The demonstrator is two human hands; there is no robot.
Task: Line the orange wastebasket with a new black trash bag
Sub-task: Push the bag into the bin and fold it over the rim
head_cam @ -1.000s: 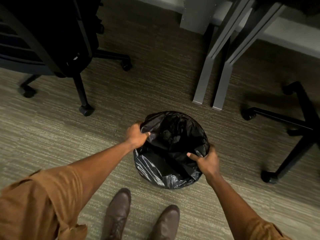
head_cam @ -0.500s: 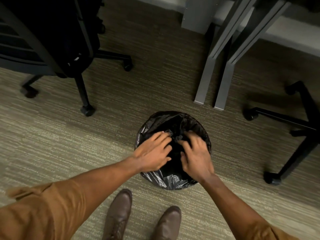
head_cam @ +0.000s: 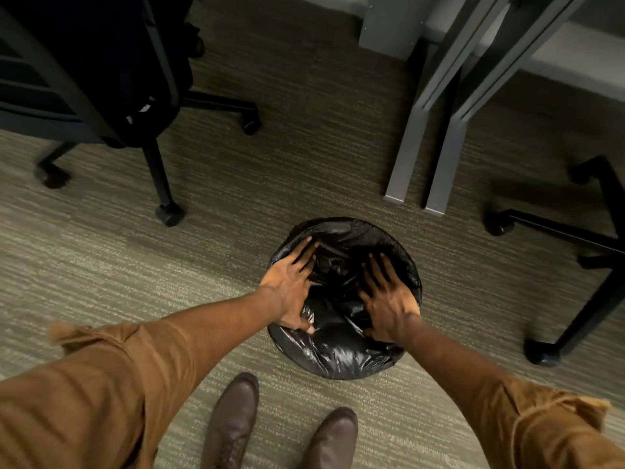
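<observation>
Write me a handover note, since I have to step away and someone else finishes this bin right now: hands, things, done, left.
Left hand: open, palm down, pressing the black trash bag into the basket on its left side.
Right hand: open, palm down, pressing on the right side.
The wastebasket stands on the carpet before the shoes; the bag hides it almost wholly, draped over the rim all round.
Done: bag opened and folded over the rim.
Left: probably push the crumpled middle down to the bottom and check that the rim holds.

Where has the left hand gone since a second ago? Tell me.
Yes: the left hand left the bag's left rim and moved inward, flat over the opening.
</observation>
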